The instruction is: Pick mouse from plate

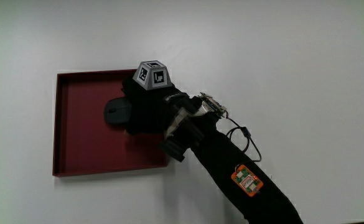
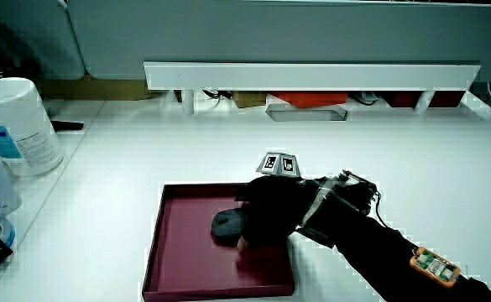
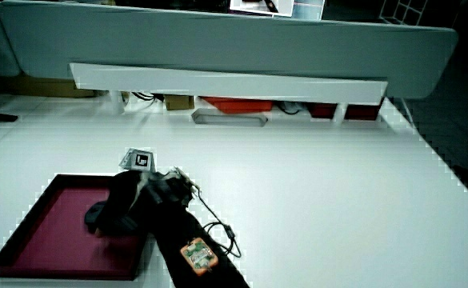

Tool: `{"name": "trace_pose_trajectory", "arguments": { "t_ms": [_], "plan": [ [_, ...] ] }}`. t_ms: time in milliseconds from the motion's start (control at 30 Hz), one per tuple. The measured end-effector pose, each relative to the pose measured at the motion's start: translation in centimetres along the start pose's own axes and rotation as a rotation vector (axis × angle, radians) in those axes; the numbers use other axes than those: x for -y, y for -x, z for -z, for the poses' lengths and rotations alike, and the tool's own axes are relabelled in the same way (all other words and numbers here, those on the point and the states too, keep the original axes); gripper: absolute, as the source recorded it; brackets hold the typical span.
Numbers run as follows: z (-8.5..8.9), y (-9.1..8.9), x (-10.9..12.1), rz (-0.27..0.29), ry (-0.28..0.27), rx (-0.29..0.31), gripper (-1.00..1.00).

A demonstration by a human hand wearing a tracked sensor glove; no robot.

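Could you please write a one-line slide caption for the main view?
Gloved hand over a dark mouse lying in a red tray on a white table.

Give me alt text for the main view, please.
The gloved hand lies over a dark mouse inside a dark red square tray on a white table. The mouse's end pokes out from under the hand, and the forearm crosses the tray's rim.
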Motion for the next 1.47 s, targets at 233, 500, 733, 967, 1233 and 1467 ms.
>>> {"name": "trace_pose_trajectory", "arguments": {
  "t_ms": [233,500,733,967,1233,1467],
  "plan": [
    [0.0,0.4,0.2,-0.005,-0.065,0.044,0.8],
    [0.0,0.5,0.4,-0.019,-0.125,0.066,1.0],
    [-0.7,0.7,1.1,-0.032,-0.148,0.068,1.0],
    [-3.0,1.2,3.9,-0.063,-0.181,0.068,1.0],
    [-5.6,1.0,7.1,-0.081,-0.216,0.07,1.0],
    [-8.0,0.3,9.6,-0.11,-0.251,0.037,1.0]
  ]
}}
